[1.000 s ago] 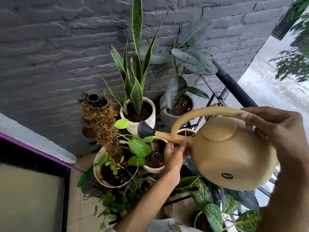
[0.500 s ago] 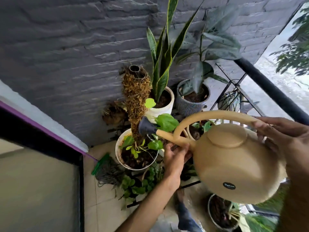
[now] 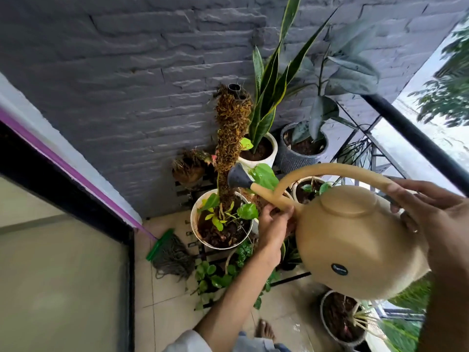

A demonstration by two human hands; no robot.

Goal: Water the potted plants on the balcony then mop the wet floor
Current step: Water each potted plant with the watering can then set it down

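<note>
The tan watering can (image 3: pixel 355 240) hangs above the plant stand, right hand (image 3: pixel 429 212) gripping its arched handle, left hand (image 3: pixel 274 224) pinching the spout's base. The spout runs leftward, its dark rose (image 3: pixel 237 179) over the moss-pole pot (image 3: pixel 220 224), nearer the left hand

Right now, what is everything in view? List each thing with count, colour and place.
watering can: one, tan with a dark spout head, held over the pots
white pot: one, holds a brown moss pole and green leaves, lower shelf
snake plant: one, green with yellow edges, white pot by the wall
grey pot: one, dark-leaved plant, right of the snake plant
mop: one, green head with grey strings, on the floor
left hand: grips the spout
right hand: holds the handle
</note>
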